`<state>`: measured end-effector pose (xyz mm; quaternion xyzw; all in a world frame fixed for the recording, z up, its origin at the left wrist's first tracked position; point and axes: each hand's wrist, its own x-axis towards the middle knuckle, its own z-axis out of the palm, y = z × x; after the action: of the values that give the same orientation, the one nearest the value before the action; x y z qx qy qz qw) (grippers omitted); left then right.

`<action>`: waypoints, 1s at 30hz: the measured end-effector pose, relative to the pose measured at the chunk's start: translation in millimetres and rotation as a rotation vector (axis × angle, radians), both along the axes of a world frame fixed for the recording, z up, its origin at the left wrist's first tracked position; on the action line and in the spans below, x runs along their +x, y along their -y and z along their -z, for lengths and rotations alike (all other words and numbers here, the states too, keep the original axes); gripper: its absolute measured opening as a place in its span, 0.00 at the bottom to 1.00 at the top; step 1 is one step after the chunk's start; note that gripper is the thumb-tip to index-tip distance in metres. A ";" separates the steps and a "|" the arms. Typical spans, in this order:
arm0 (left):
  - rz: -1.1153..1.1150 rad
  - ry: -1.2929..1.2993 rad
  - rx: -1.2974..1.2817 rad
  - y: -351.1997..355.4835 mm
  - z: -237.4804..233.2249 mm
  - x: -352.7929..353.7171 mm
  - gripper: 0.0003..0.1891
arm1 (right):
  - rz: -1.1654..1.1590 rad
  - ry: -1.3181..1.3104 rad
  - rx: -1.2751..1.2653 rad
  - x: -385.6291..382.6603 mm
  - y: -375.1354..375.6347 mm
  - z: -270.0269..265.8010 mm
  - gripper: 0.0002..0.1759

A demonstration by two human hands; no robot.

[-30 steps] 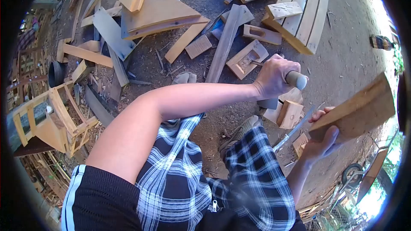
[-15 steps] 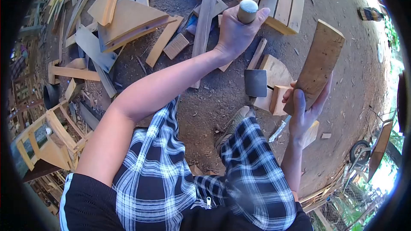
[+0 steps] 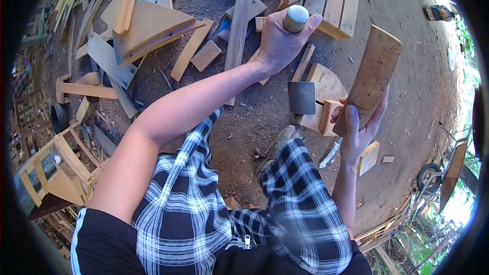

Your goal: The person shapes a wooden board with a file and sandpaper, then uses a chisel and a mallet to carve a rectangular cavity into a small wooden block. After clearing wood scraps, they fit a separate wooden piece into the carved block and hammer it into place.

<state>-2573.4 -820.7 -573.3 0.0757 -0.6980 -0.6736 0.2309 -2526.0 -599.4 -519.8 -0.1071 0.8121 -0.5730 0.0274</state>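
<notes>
My left hand (image 3: 281, 40) is closed around a thick round wooden handle (image 3: 296, 19), its butt end facing up at me. Below that hand a squarish grey metal blade (image 3: 302, 98) shows in front of a pale wood block (image 3: 326, 82); whether it joins the handle is hidden. In my right hand (image 3: 359, 135) is a flat, slightly curved brown board (image 3: 374, 74), gripped near its lower end and tilted upward, with my thumb across its near face. Beneath the board a smaller wood block (image 3: 330, 117) lies partly behind my right fingers.
Stacked wedge-shaped boards (image 3: 153, 23) and loose offcuts (image 3: 206, 55) lie on the dirt ground to the left. A slatted wooden piece (image 3: 333, 5) stands ahead. Wooden frames (image 3: 56, 165) are at the left edge, a wheelbarrow (image 3: 451, 173) at the right. My shoe (image 3: 277, 147) is between.
The view has shifted slightly. The board and my right hand have moved a little left. My left hand has come slightly nearer to me, still gripping the handle.
</notes>
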 end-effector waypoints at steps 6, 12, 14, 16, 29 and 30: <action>0.021 -0.007 0.034 -8.5 -0.8 1.0 0.14 | -0.034 0.042 -0.186 -9.8 15.1 -33.4 0.45; 0.071 -0.054 -0.016 -36.0 3.2 9.9 0.11 | -0.154 -0.303 0.007 -21.9 27.8 -26.4 0.44; 0.016 -0.080 0.018 -38.4 9.4 5.2 0.12 | -0.248 -0.492 0.471 -24.2 31.2 -28.0 0.47; 0.018 0.001 -0.018 -34.0 -2.3 10.3 0.11 | -0.101 -0.238 0.193 -14.4 29.5 -35.2 0.48; 0.211 0.031 -0.286 -50.9 3.3 31.3 0.10 | -0.065 -0.013 0.032 -7.3 16.2 -15.2 0.47; 0.220 0.012 -0.319 -53.8 3.7 31.1 0.11 | -0.058 -0.011 0.035 -6.1 12.5 -13.5 0.47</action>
<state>-2542.3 -766.8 -577.0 -0.0348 -0.8014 -0.5750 0.1608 -2532.1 -611.9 -506.3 -0.1333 0.8187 -0.5570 0.0414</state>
